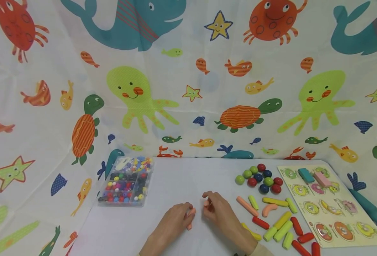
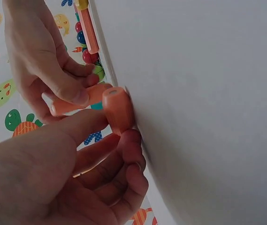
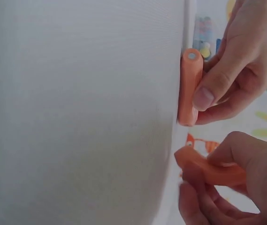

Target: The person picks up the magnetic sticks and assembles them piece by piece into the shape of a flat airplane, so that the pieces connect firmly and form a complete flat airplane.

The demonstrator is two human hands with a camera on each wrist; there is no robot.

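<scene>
Orange sticks (image 1: 190,216), short and rounded, are pinched in both hands: left (image 1: 174,221), right (image 1: 219,210).

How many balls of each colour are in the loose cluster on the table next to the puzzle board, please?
green balls: 4
red balls: 4
dark blue balls: 3
Total: 11
</scene>
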